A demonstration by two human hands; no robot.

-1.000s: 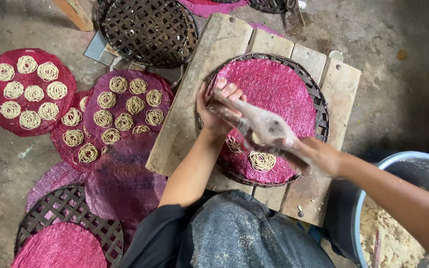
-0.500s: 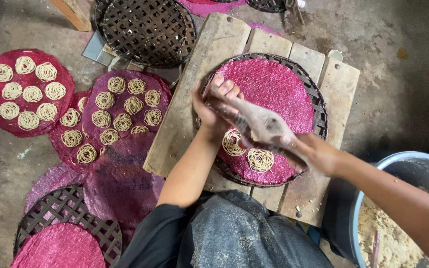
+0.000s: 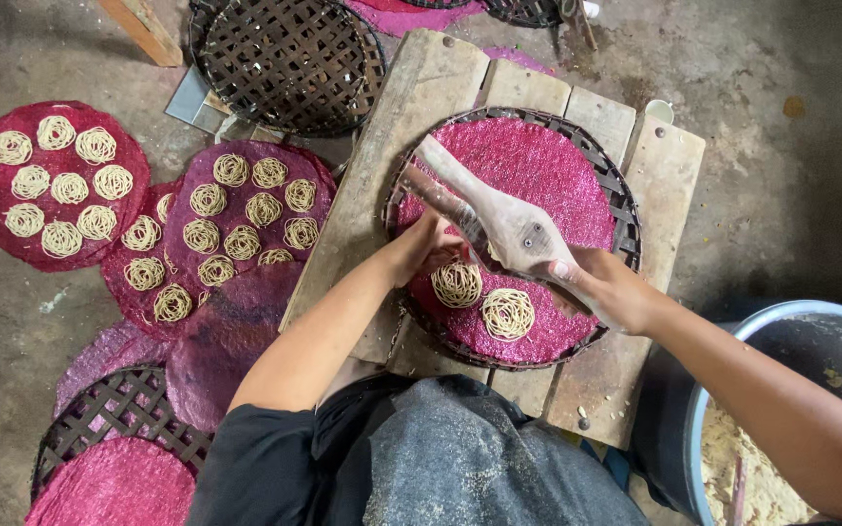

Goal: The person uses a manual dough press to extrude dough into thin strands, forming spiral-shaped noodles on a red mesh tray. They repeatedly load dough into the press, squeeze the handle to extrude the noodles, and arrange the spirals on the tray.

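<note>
A wooden noodle press [image 3: 499, 219] with two long handles is held over a round woven tray covered by a pink mesh mat [image 3: 538, 156]. My right hand [image 3: 606, 287] grips the press at its wide end. My left hand [image 3: 429, 244] is closed around the lower handle. Two coils of pale noodle strands [image 3: 484, 297] lie on the mat just below the press. The tray rests on a low wooden plank stand [image 3: 421, 107].
To the left, several pink mats [image 3: 60, 180] carry rows of noodle coils on the concrete floor. Empty dark woven trays [image 3: 289, 58] lie at the top and lower left. A blue-rimmed tub [image 3: 723, 390] with pale dough stands at the right.
The press has swung from pointing right to pointing up-left, and both hands shifted lower. A second noodle coil lies on the mat beside the first.
</note>
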